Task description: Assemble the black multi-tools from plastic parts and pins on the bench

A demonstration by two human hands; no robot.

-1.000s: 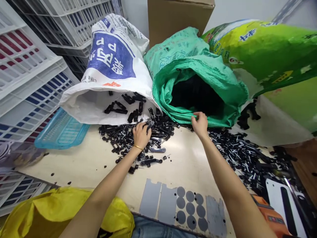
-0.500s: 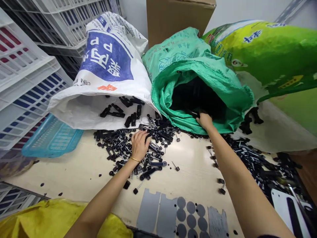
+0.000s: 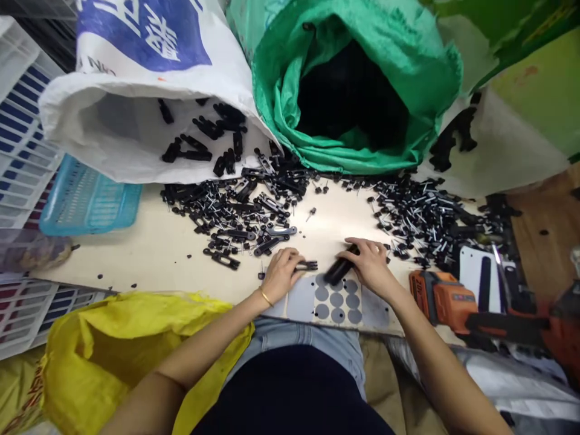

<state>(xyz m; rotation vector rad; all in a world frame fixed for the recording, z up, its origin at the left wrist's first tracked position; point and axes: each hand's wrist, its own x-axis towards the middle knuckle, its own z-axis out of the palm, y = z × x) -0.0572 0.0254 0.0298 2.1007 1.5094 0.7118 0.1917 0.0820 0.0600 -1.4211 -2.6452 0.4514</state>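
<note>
With the clock read from the middle of the view, a slim black forked part (image 3: 310,266) is held near six o'clock by the left hand (image 3: 281,273), thumb and fingers clamped on one end, its prongs pointed toward three. At four o'clock a longer black piece (image 3: 338,272), blurred, is gripped by the right hand (image 3: 372,266), with the fingers closed around its upper end; its lower end is tilted toward the grey discs (image 3: 336,300) at five, and whether they are touched cannot be told. A heap of black parts (image 3: 244,208) is spread at nine, before the white sack (image 3: 122,133) at ten. Black-headed pins (image 3: 421,217) are piled at three, and the green sack (image 3: 357,162) is opened at one.
</note>
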